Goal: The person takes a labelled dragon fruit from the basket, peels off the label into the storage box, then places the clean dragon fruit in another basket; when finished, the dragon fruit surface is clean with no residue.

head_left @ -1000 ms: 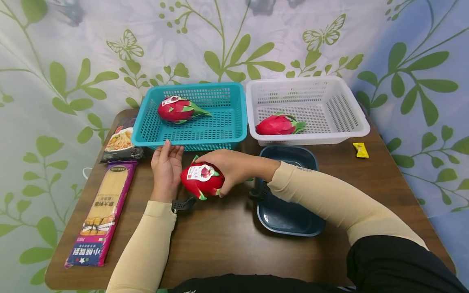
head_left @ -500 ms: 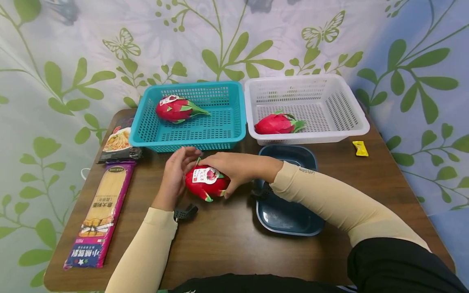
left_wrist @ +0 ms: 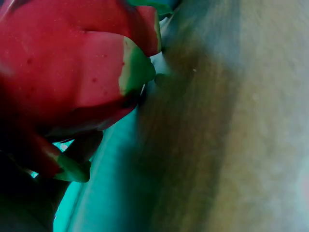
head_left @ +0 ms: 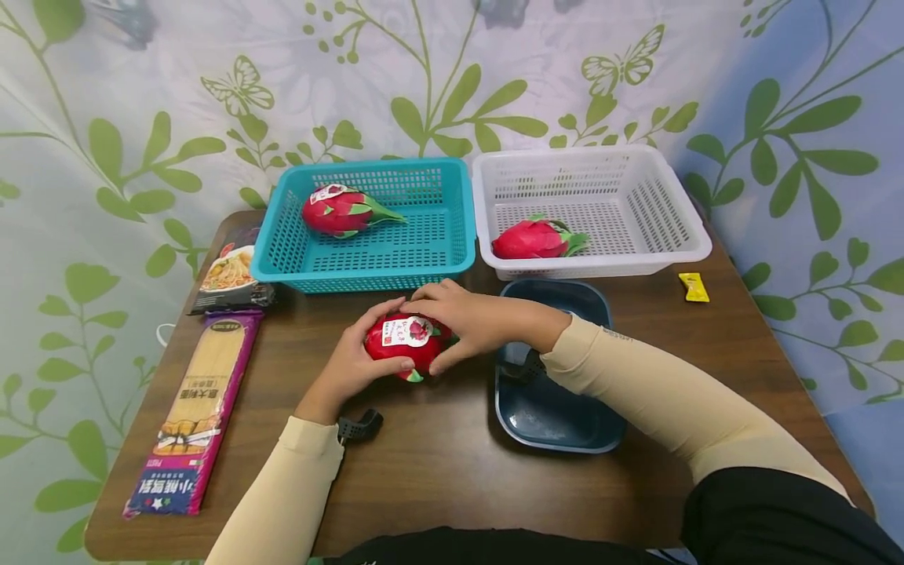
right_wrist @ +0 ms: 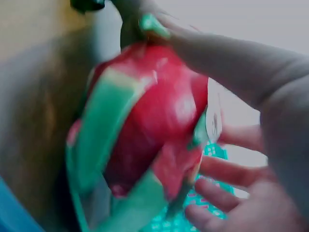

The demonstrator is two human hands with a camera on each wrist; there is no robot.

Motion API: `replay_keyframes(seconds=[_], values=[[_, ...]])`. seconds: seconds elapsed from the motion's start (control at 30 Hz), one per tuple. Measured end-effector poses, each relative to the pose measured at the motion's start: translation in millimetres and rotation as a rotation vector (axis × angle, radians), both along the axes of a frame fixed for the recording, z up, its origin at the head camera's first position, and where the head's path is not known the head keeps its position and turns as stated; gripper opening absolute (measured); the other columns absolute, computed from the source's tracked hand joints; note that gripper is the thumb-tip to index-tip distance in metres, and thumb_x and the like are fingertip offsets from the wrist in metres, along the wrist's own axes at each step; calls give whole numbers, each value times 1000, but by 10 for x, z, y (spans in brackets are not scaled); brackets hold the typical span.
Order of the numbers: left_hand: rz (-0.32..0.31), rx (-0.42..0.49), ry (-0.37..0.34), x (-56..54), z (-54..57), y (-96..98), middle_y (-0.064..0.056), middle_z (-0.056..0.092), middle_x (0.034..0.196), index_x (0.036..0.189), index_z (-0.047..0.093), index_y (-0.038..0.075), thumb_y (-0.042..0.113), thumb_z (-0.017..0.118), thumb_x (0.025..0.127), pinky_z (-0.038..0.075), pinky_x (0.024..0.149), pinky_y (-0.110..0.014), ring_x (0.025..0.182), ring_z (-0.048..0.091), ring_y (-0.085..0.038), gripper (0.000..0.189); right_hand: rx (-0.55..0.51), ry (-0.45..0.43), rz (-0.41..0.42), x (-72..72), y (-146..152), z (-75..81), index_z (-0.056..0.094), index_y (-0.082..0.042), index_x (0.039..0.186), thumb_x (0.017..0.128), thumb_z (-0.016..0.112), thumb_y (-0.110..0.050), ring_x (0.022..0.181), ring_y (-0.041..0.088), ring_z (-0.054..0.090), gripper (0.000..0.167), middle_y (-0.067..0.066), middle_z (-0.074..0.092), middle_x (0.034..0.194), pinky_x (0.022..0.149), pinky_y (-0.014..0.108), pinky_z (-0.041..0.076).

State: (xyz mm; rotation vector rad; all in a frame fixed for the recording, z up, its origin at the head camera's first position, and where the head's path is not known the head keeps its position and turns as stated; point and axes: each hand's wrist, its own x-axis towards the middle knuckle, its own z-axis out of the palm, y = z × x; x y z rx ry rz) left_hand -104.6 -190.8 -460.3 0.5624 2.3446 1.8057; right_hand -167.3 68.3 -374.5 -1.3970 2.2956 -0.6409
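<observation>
A red dragon fruit (head_left: 384, 355) with green-tipped scales and a white label is between both hands over the middle of the table. My left hand (head_left: 342, 373) grips its left side, thumb at the front and fingers behind. Around its right end curve the fingers and thumb of my right hand (head_left: 483, 318). Red skin of the dragon fruit (left_wrist: 63, 72) fills the upper left of the left wrist view. In the right wrist view the fingers (right_wrist: 227, 171) of my right hand are spread beside the label, the palm some distance from the fruit.
Behind stand a teal basket (head_left: 353, 281) and a white basket (head_left: 600, 267), each with one dragon fruit. A dark blue tray (head_left: 558, 424) lies under my right forearm. Noodle packs (head_left: 205, 400) lie left; a yellow wrapped sweet (head_left: 694, 287) lies right.
My left hand has gone from palm up beside the dragon fruit to gripping its left side. The fruit has shifted slightly right, and my right hand and forearm have drawn right.
</observation>
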Motion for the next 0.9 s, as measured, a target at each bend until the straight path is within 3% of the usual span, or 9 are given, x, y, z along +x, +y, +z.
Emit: replay_keyframes(seconds=[0.17, 0.33, 0.4, 0.47, 0.57, 0.63, 0.7, 0.77, 0.9], values=[[12, -16, 39, 18, -12, -1, 4, 50, 153, 157, 46, 26, 10, 91, 83, 59, 90, -44, 135, 45, -27, 89, -176, -42, -161, 99, -24, 23, 69, -3, 135, 100, 76, -23, 118, 21, 57, 41, 10, 62, 130, 92, 29, 56], [11, -18, 60, 21, -22, 11, -1, 50, 155, 158, 44, 14, 5, 92, 79, 59, 92, -41, 136, 45, -28, 93, -225, -46, -323, 161, -102, 9, 80, -7, 112, 97, 79, -16, 101, 16, 62, 17, 4, 69, 112, 80, 23, 58], [9, -18, 59, 55, 53, 40, -5, 51, 154, 157, 44, 10, 5, 91, 80, 58, 92, -39, 134, 46, -31, 91, -252, -59, -347, 189, -121, 13, 80, -8, 106, 96, 80, -15, 97, 15, 61, 12, 2, 70, 106, 76, 22, 58], [8, -14, 72, 91, 141, 71, -9, 53, 152, 156, 45, 6, 3, 91, 80, 58, 93, -37, 133, 48, -32, 89, -303, -81, -301, 243, -113, 53, 78, -9, 103, 96, 80, -14, 94, 15, 61, 9, -1, 70, 103, 76, 24, 58], [8, 3, 111, 140, 283, 120, -15, 56, 149, 153, 47, 2, -1, 89, 80, 56, 96, -34, 130, 51, -34, 84, -414, -218, -95, 355, -36, 175, 76, -11, 104, 97, 78, -13, 92, 16, 62, 7, -4, 70, 104, 77, 31, 59], [9, 7, 128, 140, 300, 133, -18, 55, 149, 153, 48, 1, -3, 88, 78, 55, 97, -35, 130, 52, -34, 84, -472, -337, 46, 430, 65, 273, 75, -12, 106, 97, 77, -12, 93, 18, 63, 9, -4, 71, 107, 78, 36, 60], [14, 4, 115, 137, 305, 140, -19, 54, 150, 153, 47, 2, -2, 89, 78, 56, 96, -37, 132, 50, -34, 86, -504, -434, 97, 471, 203, 349, 76, -12, 109, 97, 76, -9, 92, 21, 65, 12, -3, 72, 109, 78, 40, 61], [20, -10, 89, 135, 308, 140, -17, 52, 151, 154, 46, 3, 0, 90, 79, 57, 94, -40, 134, 48, -34, 87, -510, -450, 18, 476, 382, 392, 76, -12, 111, 97, 76, -8, 89, 26, 66, 14, -2, 73, 108, 77, 40, 61], [44, -24, 46, 129, 312, 114, -11, 52, 151, 155, 46, 7, 2, 90, 79, 58, 92, -50, 136, 45, -33, 88, -496, -312, -328, 403, 792, 357, 78, -13, 111, 98, 77, -11, 77, 30, 67, 13, -1, 75, 97, 67, 34, 59]])
